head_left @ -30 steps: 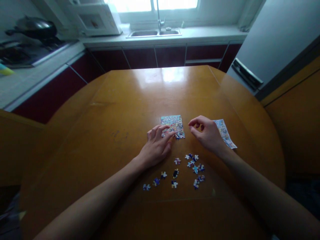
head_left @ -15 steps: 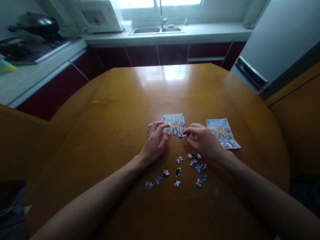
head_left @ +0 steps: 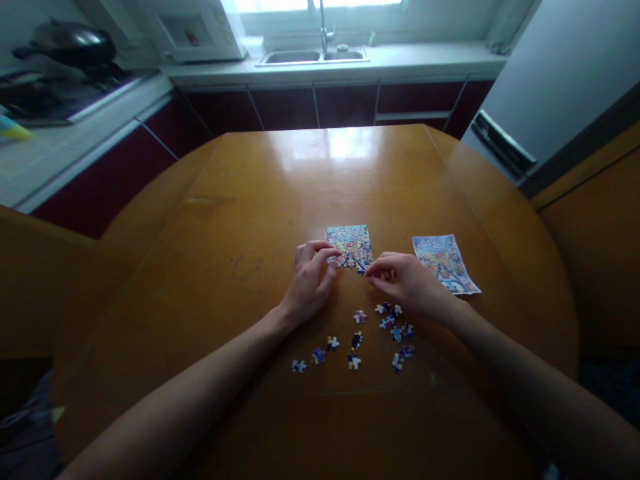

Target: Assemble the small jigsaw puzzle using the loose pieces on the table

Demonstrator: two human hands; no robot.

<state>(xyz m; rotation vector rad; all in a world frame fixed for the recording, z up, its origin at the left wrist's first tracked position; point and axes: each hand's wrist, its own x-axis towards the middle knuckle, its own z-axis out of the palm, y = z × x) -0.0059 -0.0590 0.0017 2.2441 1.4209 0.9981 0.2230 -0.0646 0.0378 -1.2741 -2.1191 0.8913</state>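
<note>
A small, partly assembled jigsaw puzzle (head_left: pixel 351 241) lies on the round wooden table (head_left: pixel 240 220). My left hand (head_left: pixel 309 280) rests with curled fingers on the puzzle's lower left corner. My right hand (head_left: pixel 405 283) pinches at the puzzle's lower right corner, thumb and forefinger together on a small jigsaw piece (head_left: pixel 361 269). Several loose pieces (head_left: pixel 373 333) lie scattered just below both hands. A printed reference picture (head_left: pixel 445 263) sits to the right of my right hand.
Beyond the table runs a kitchen counter with a sink (head_left: pixel 314 57) and tap under a bright window. A microwave (head_left: pixel 200 30) and a stove with a dark pan (head_left: pixel 73 45) stand at the left. A grey refrigerator (head_left: pixel 550 73) is at the right.
My right hand has moved left from above the reference picture to the puzzle's lower right corner, uncovering the picture. My left hand has curled its fingers at the left corner.
</note>
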